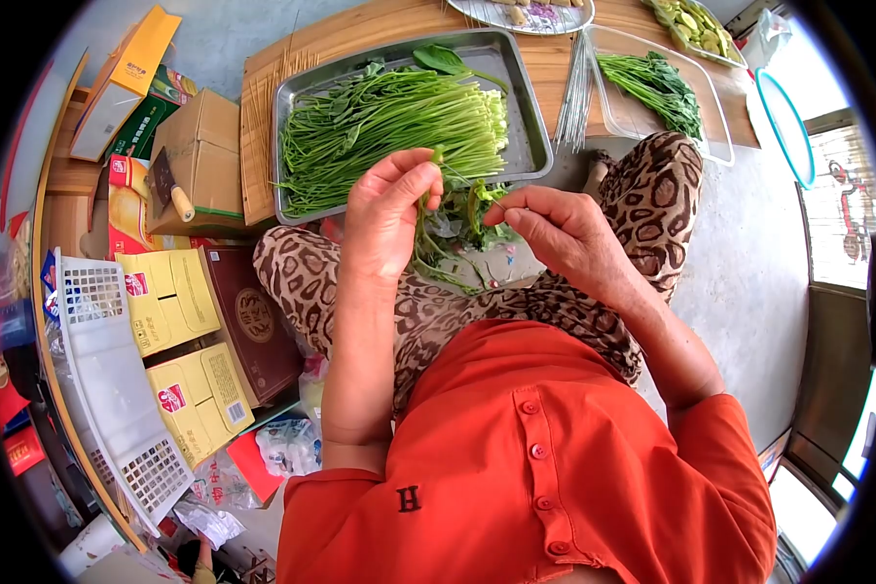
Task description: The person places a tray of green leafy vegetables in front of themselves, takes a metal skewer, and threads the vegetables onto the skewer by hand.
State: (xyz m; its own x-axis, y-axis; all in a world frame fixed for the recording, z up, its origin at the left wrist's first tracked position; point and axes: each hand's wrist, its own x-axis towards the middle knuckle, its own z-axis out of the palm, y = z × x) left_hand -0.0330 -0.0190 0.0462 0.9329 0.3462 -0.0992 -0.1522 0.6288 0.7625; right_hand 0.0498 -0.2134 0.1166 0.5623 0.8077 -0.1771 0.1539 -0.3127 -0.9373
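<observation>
My left hand [394, 209] is closed in a pinch on a sprig of leafy greens, with a green tip showing above the thumb and stems hanging below. A thin line, perhaps a skewer, runs from it toward my right hand. My right hand [560, 234] pinches a yellow-green leaf [479, 202] at its fingertips, level with my left. Just beyond both hands, a metal tray [530, 127] holds a thick heap of green-stemmed vegetables [399, 131], with one broad leaf [440, 59] on top. Limp greens [448, 258] hang or lie below my hands; their support is hidden.
Bamboo skewers [260, 136] lie left of the tray, metal skewers [575, 92] right of it. A clear plastic tray [720, 112] holds more greens [655, 88]. Cardboard boxes [204, 146], a cleaver [168, 183] and a white plastic basket [117, 380] crowd the left side.
</observation>
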